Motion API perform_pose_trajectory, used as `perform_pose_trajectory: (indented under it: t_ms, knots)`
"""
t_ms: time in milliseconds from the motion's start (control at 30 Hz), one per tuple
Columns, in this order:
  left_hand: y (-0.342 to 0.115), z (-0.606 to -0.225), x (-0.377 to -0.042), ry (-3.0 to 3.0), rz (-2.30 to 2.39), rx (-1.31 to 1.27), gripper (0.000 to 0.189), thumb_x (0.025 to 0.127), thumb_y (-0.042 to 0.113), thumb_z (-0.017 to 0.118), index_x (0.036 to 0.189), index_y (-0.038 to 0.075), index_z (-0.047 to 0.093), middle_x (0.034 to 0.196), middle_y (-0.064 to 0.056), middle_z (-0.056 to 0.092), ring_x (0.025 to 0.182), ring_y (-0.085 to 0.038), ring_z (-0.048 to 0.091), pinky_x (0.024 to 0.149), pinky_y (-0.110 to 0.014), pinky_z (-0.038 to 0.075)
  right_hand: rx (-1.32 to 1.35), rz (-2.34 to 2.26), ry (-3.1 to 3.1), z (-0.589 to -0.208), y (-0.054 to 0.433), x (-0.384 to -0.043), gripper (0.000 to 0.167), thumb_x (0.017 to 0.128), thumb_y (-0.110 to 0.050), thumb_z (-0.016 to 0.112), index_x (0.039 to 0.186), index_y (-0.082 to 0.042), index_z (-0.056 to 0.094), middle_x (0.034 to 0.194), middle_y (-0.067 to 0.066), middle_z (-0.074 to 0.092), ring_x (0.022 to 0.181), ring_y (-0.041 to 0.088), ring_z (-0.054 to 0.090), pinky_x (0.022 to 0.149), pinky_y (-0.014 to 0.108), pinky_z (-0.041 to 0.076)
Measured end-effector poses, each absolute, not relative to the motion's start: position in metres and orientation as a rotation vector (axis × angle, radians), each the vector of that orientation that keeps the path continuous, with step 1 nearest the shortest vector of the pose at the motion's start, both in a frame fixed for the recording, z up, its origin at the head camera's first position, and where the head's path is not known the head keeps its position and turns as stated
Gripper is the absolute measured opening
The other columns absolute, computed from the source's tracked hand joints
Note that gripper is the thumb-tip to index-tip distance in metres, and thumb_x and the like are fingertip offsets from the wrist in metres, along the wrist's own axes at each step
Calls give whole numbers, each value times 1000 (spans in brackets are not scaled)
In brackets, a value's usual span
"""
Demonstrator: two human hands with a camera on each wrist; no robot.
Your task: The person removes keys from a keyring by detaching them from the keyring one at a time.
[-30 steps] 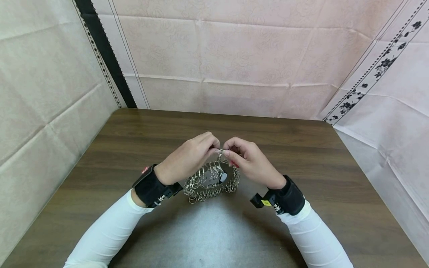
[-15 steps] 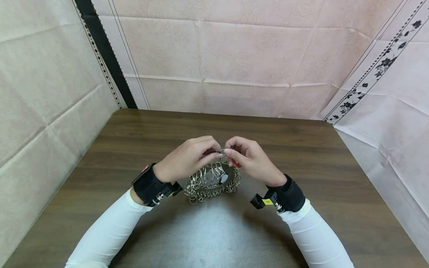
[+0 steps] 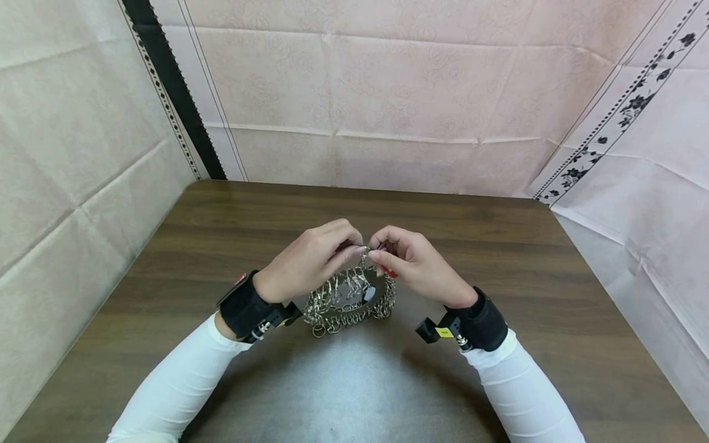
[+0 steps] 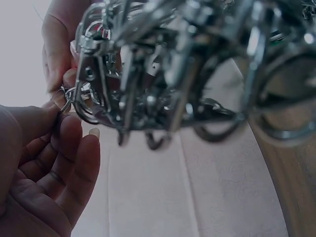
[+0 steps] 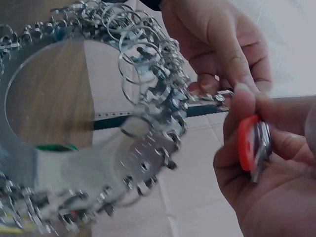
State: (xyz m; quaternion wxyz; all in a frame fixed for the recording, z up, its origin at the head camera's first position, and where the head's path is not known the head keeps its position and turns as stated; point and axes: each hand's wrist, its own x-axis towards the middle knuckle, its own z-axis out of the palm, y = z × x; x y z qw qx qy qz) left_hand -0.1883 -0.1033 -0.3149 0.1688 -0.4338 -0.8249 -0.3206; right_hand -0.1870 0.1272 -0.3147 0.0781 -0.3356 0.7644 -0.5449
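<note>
A flat metal hoop (image 5: 81, 165) carries many small clasps (image 4: 182, 74) and split rings (image 3: 319, 330) around its edge. It appears below and between both hands in the head view. My left hand (image 3: 312, 258) pinches a small split ring (image 4: 66, 101) at the end of one clasp, between thumb and index finger. My right hand (image 3: 412, 261) has its thumb and fingertips at that same ring, facing the left fingertips. Tucked in the right hand's curled fingers is a flat red piece (image 5: 248, 143) with silver metal strips beside it; its kind is not clear.
A brown wooden table (image 3: 354, 400) lies beneath. Pale patterned cloth (image 3: 388, 111) hangs behind and on both sides. Each wrist wears a black strap (image 3: 482, 321) with a small camera. A green spot (image 5: 57, 147) shows by the hoop's inner edge.
Both hands stay over the hoop. Half a second ago the left fingertips were slightly lower with the ring standing up between the hands; now they have risen slightly and cover more of it.
</note>
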Motion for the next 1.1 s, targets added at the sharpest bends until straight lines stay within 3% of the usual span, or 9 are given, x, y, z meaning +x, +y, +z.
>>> perform_pose_trajectory:
  t_ms: [133, 267, 433, 600, 800, 1100]
  knots:
    - [-102, -315, -188, -2381, -908, -1209, 5, 102, 10, 59, 104, 6, 62, 91, -1, 60, 78, -7, 55, 68, -22, 50, -1035, -1585, 2335, -313, 130, -187, 14, 98, -1, 63, 112, -1, 60, 91, 15, 64, 76, 26, 59, 65, 22, 49]
    - [-100, -316, -188, -2411, -930, -1203, 4, 103, 9, 58, 104, 5, 60, 90, -1, 60, 79, -8, 56, 67, -21, 51, -1103, -1585, 2401, -314, 130, -188, 12, 97, -1, 64, 109, -1, 62, 87, 11, 63, 72, 14, 56, 64, 22, 48]
    - [-101, -317, -189, -2404, -918, -1228, 3, 102, 7, 58, 104, 6, 59, 91, -1, 58, 81, -8, 56, 70, -21, 50, -1159, -1583, 2460, -316, 129, -189, 6, 98, 0, 62, 103, -2, 64, 80, 6, 62, 68, 16, 58, 61, 23, 50]
    - [-102, -317, -190, -2398, -923, -1265, 5, 101, 5, 59, 106, 6, 59, 92, -3, 60, 82, -8, 56, 70, -22, 51, -1140, -1607, 2424, -314, 130, -190, 6, 97, 1, 63, 100, -4, 64, 79, 7, 67, 73, 25, 67, 68, 28, 56]
    - [-102, -317, -189, -2350, -916, -1277, 5, 98, 1, 61, 104, 3, 61, 94, -4, 64, 83, -8, 60, 72, -19, 54, -1088, -1661, 2309, -312, 132, -190, 6, 98, 0, 63, 102, -4, 63, 80, 11, 68, 76, 31, 68, 73, 27, 56]
    - [-96, -325, -189, -2172, -781, -1222, 12, 89, -6, 62, 93, 5, 57, 85, -3, 59, 75, -10, 56, 65, -18, 50, -1089, -1673, 2206, -312, 136, -192, 6, 97, 5, 60, 103, 2, 60, 86, 15, 68, 79, 17, 71, 77, 34, 61]
